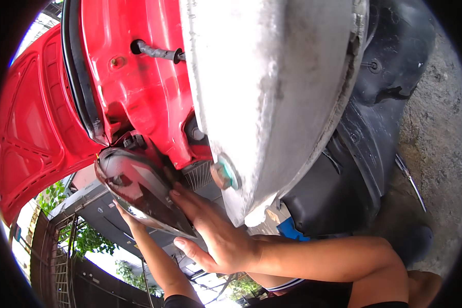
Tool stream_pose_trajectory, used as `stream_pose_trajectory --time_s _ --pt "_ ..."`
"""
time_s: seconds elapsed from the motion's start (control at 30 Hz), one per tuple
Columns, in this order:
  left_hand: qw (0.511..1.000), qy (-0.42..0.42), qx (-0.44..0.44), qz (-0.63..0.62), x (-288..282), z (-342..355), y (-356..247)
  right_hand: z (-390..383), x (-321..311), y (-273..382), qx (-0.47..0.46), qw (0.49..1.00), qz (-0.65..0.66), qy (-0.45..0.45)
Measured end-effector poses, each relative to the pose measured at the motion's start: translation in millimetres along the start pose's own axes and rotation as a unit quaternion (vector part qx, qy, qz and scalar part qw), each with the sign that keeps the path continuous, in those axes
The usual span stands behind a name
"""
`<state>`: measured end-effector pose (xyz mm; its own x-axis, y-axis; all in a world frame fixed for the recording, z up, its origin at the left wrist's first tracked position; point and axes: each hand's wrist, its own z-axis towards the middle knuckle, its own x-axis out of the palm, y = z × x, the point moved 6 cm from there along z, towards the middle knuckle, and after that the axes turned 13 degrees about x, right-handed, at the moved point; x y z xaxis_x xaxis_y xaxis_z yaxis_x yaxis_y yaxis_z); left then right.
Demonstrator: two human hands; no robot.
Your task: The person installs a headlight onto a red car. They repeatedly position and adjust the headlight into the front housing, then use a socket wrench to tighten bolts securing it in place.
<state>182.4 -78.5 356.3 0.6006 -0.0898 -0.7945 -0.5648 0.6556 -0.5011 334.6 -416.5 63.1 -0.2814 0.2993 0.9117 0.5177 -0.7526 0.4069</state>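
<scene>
A glossy car light [138, 187] with a smooth curved lens sits at the corner of the red car body [143, 87]. My left hand [126, 214] supports its lower outer edge, the fingertips partly hidden behind it. Across from it, my right hand [215, 238] lies along the light's other side with fingers extended and thumb apart. Between the two hands the light is held. Just above my right hand a silver-grey curved panel [272, 102] ends in a rusty bolt [220, 175]. The light's back and its mounting are hidden.
A raised red lid [38, 123] stands at the left, beside a black rubber seal [79, 77]. Sheathed wiring [159, 52] comes out of a hole in the body. At the right hangs a black plastic liner [339, 190]; a screwdriver [410, 182] lies on the rough ground [436, 138].
</scene>
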Motion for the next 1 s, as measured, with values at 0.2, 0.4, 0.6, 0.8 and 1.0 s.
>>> stream_pose_trajectory --time_s 0.2,0.4,0.6,0.8,1.0 --pt "0.999 0.021 0.021 -0.027 13 15 3 23 1 6 0.026 0.999 0.010 -0.033" --pt "0.994 0.051 0.032 -0.090 1 19 15 29 -3 10 0.027 0.988 -0.137 -0.061" --pt "0.992 -0.071 -0.070 -0.075 -29 5 30 37 -5 29 -0.003 0.984 -0.168 -0.054" --pt "0.989 -0.061 -0.065 -0.122 -44 6 44 49 -6 42 0.024 0.993 -0.087 -0.072" --pt "0.988 -0.101 -0.046 -0.104 -13 7 24 78 -18 163 -0.203 0.937 -0.277 -0.065"
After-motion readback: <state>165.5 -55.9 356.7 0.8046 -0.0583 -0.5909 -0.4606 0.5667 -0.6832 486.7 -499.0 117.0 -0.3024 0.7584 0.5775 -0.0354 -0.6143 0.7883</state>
